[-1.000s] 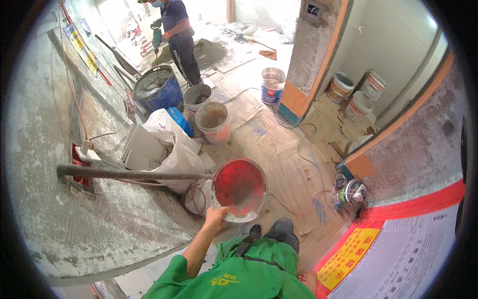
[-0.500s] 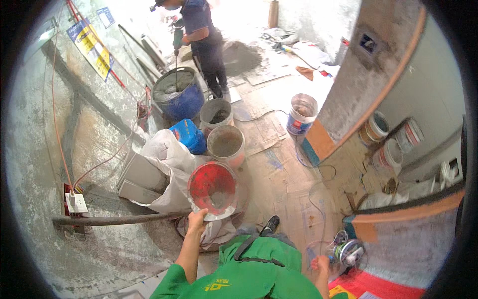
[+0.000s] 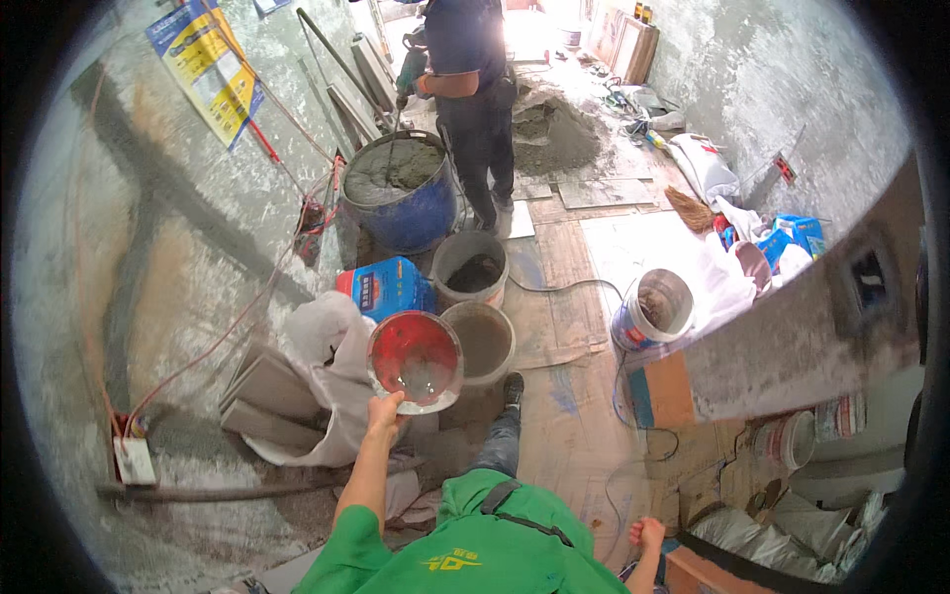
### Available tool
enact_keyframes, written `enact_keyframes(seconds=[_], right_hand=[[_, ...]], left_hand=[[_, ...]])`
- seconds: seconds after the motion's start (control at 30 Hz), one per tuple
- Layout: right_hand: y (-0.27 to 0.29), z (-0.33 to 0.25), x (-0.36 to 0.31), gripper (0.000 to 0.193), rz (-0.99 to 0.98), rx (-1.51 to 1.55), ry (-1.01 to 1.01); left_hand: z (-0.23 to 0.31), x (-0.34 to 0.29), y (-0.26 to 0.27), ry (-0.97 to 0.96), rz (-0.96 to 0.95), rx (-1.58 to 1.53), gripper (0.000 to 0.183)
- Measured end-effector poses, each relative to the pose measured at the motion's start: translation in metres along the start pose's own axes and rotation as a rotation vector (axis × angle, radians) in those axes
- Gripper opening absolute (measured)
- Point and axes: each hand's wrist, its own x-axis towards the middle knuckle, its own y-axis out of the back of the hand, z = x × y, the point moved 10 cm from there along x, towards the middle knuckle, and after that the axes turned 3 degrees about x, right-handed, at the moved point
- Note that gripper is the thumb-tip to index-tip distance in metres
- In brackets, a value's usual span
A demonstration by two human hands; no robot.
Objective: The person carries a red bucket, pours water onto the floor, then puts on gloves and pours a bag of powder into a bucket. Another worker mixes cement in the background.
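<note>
My left hand (image 3: 387, 408) grips the near rim of a red bucket (image 3: 406, 348), its inside smeared with grey mortar and its mouth turned up towards me. The bucket hangs in front of me, left of the middle. Just behind it stands a bucket of grey-brown liquid (image 3: 482, 344), partly covered by it. My right hand (image 3: 648, 535) is low at my right side, fingers curled in, with nothing visible in them.
A co-worker (image 3: 475, 109) holds a mixing drill (image 3: 412, 71) in a blue barrel (image 3: 404, 213) of mortar. Beyond lies a sand pile (image 3: 554, 129). White sacking (image 3: 346, 416) with tiles is at left. A bucket (image 3: 653, 310) and a cable (image 3: 559, 284) are on the right-hand floor.
I have moved forward, closer to the barrel and the co-worker, carrying the red bucket in my left hand. My view has shifted, showing more of the room's far end. My right hand stays low.
</note>
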Motion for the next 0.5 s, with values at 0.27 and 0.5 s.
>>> enact_keyframes(seconds=[0.27, 0.5], right_hand=[[-0.079, 0.004, -0.042, 0.003, -0.041, 0.142, -0.366], [-0.113, -0.080, -0.060, 0.009, 0.087, 0.000, -0.241]], left_hand=[[0.065, 0.157, -0.076, 0.028, 0.180, 0.296, 0.038], [0.183, 0.246, -0.175, -0.352, 0.350, 0.975, 0.052]])
